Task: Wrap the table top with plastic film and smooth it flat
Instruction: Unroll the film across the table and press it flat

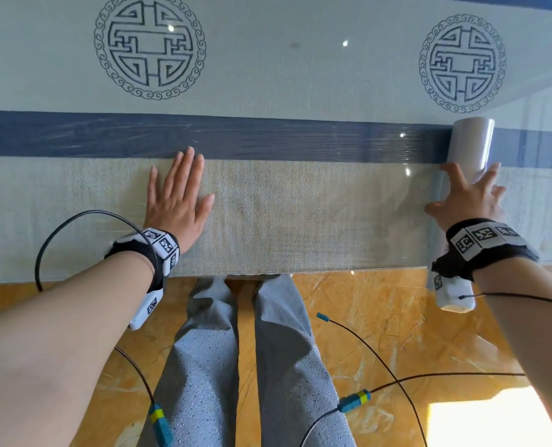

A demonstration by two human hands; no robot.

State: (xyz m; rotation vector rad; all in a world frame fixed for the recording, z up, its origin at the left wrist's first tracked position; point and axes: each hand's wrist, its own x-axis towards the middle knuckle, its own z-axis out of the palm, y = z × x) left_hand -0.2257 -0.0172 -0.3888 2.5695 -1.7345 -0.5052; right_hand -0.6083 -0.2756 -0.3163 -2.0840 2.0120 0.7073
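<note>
Fingers (pixel 189 162) flat at left, splayed over the roll (pixel 471 143) at right

1. Left hand (pixel 178 201): your four fingers lie straight and close together, thumb out to the right, palm down on the plastic film (pixel 300 201). It holds nothing. Fingertips reach the near edge of the blue band (pixel 74 133) on the cloth. Forearm comes in from lower left, wrist just inside the table's near edge.

2. Right hand (pixel 466 204): your fingers are spread wide across the roll of film, thumb and forefinger to its left side, the others to its right, palm on top. Whether they clasp it or only press on it cannot be told.

3. Roll: long axis runs away from you, leaning slightly right at the far end. Far end lies on the blue band, below the right-hand round emblem (pixel 462 62); near end hangs past the table edge over the floor (pixel 364 317).

4. Film: a clear sheet stretches leftward from the roll along the near strip of the table top (pixel 268 75), passing under your left palm; fine creases show over the blue band.

5. Also present: marker wristbands (pixel 161 246) with trailing cables, grey trousers (pixel 203 366) below the table edge
</note>
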